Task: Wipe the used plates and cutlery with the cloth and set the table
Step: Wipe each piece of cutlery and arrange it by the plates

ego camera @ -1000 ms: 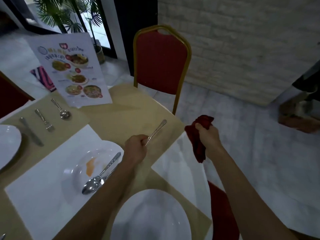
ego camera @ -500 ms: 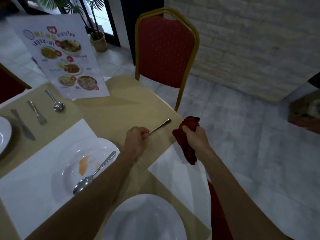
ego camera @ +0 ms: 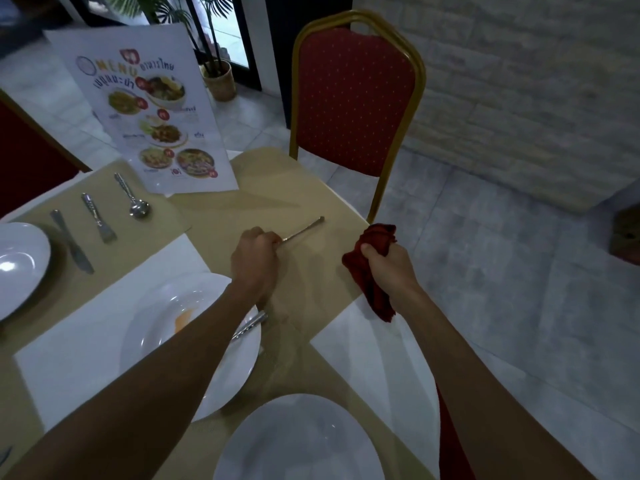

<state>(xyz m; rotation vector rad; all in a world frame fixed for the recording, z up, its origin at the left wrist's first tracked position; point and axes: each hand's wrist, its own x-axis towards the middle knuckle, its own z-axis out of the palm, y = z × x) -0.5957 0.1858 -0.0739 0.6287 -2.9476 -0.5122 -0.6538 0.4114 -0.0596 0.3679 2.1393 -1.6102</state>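
Observation:
My left hand grips a piece of metal cutlery by its working end, the handle pointing away over the tan placemat. My right hand holds a bunched dark red cloth at the table's right edge, a hand's width from the cutlery. Under my left forearm sits a used white plate with an orange smear; another utensil's handle lies across it. A clean white plate is nearest me.
A laid place at left has a knife, fork, spoon and a white plate. A standing menu card is at the back. A red chair with a gold frame stands beyond the table's far corner.
My right hand with the cloth has come in from over the floor to the table edge, nearer the cutlery. The cutlery in my left hand has lowered toward the placemat.

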